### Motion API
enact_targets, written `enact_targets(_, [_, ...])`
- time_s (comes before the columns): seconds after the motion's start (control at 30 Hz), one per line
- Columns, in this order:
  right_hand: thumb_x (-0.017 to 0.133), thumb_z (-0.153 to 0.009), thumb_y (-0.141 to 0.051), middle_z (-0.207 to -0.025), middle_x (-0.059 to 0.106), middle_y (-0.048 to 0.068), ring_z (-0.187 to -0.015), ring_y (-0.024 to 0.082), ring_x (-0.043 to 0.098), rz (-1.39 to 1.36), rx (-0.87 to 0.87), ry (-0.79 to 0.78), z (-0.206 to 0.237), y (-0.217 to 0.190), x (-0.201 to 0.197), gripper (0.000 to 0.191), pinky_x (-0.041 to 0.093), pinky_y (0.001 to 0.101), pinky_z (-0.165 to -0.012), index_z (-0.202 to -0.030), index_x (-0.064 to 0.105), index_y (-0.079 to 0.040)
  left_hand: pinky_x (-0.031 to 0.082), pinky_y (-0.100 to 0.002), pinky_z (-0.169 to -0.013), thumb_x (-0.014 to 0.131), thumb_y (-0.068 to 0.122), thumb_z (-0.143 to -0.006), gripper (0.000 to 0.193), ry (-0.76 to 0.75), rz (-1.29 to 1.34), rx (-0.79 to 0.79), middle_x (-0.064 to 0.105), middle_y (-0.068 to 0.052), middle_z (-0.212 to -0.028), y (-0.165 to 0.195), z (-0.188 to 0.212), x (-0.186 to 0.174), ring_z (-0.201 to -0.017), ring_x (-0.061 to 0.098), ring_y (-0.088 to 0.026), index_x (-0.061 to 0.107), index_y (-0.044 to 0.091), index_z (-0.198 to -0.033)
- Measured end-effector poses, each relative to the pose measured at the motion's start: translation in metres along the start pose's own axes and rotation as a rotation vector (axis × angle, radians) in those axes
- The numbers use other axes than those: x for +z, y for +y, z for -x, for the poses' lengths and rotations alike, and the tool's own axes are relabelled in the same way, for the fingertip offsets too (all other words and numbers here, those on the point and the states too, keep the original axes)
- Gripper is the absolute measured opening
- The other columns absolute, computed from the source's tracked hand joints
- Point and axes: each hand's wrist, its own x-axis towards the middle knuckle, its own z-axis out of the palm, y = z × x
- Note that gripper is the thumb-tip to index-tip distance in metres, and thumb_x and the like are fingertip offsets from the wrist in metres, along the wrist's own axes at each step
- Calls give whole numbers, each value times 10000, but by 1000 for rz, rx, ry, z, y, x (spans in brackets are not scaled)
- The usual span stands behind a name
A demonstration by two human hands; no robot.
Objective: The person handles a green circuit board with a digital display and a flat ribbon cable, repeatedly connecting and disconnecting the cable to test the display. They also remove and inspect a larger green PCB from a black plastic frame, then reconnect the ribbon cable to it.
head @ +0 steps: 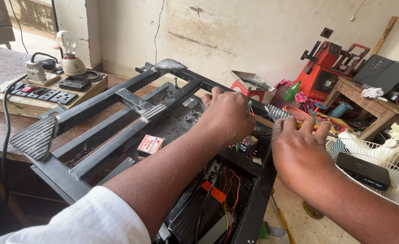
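Item: black metal frame (132,113) w/ ribbed foot pads, lying across the counter (1,122), underside open; wiring and circuit boards exposed at its near-right corner. Step, as judged: work on the electronics inside; next move prob. needs a steady frame and fine finger work among the wires. Left hand (226,115): fingers curled shut on a small green part, knuckles up, over the wiring; right hand (299,144): closed on a thin orange-handled tool, resting at frame's right edge.
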Motion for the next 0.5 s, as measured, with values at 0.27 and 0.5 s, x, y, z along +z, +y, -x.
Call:
enact_targets(0.27, [578,-834,-72,-1054,557,204,-994,391,566,-23,-27,13,0,-4,3,435,375,641,-881,-1231,544,101,257,-622,-1142,655,229,-814,286,-20,20,5,688,-173,-1118,2,2,-2,-1256,464,-395,737,28,-999])
enact_targets(0.5, [599,-794,-38,-1089,537,213,-999,358,513,32,-44,21,-1,-3,1,471,377,576,-812,-1236,543,116,265,-634,-1138,636,220,-821,271,-17,16,26,697,-181,-1096,1,1,0,-1229,480,-405,746,17,-962])
